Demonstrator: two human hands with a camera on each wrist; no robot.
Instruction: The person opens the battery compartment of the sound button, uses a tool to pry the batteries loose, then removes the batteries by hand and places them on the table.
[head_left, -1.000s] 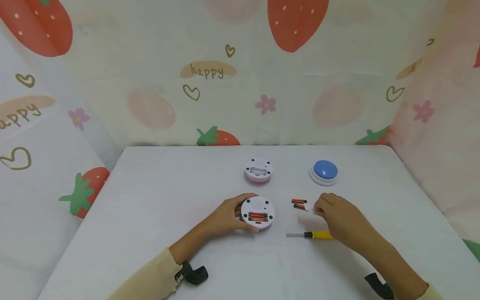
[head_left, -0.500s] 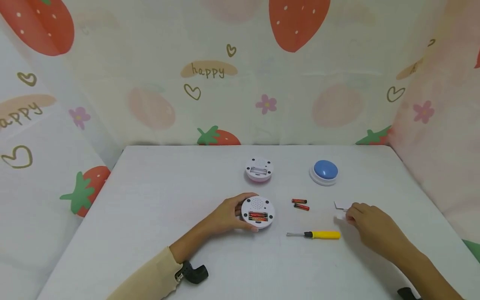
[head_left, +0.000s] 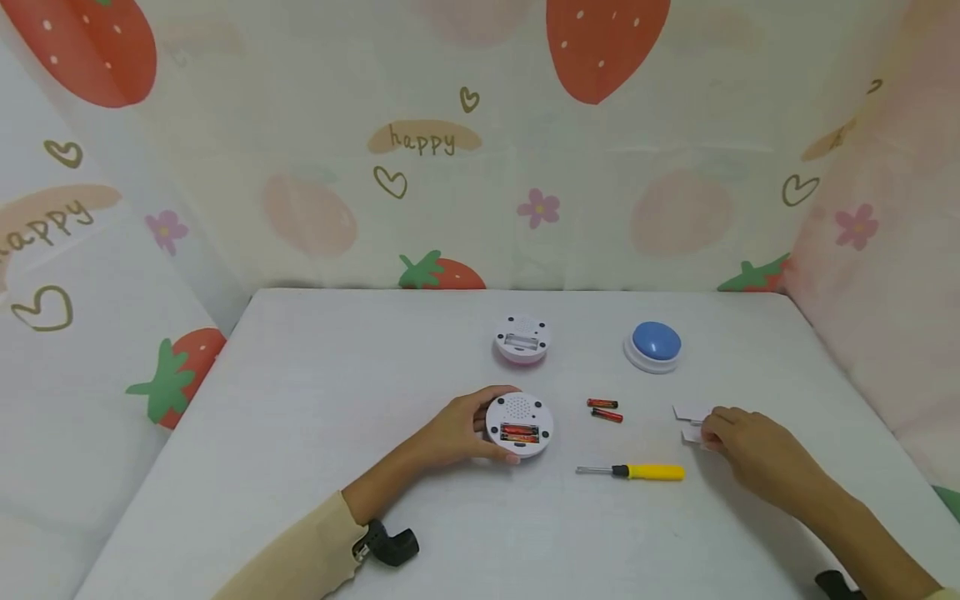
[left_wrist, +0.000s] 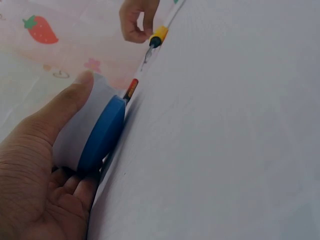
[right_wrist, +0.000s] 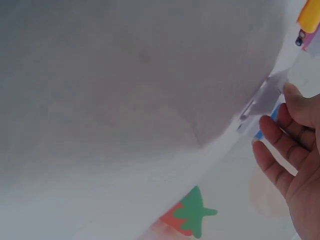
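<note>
My left hand (head_left: 457, 433) grips a round push-button (head_left: 519, 404) by its side. It is turned over, its white base up, with two red batteries (head_left: 520, 433) in the open compartment; its blue dome (left_wrist: 102, 135) faces down in the left wrist view. On the right, my right hand (head_left: 757, 450) pinches a small white battery cover (head_left: 692, 437) low over the table, thumb at its edge in the right wrist view. Another white cover (head_left: 684, 414) lies just beyond, partly behind the fingers. Two loose red batteries (head_left: 603, 409) lie between the hands.
A screwdriver (head_left: 652, 472) with a yellow handle lies in front of the loose batteries. Farther back are an upturned pink-and-white push-button (head_left: 522, 342) with a bare battery compartment and an upright blue one (head_left: 656, 343). Printed cloth walls (head_left: 480, 208) surround the white table (head_left: 360, 350).
My right hand has moved right, from beside the loose batteries to the white covers, carrying a small white piece. A second cover now shows under the fingers. The left hand keeps its hold.
</note>
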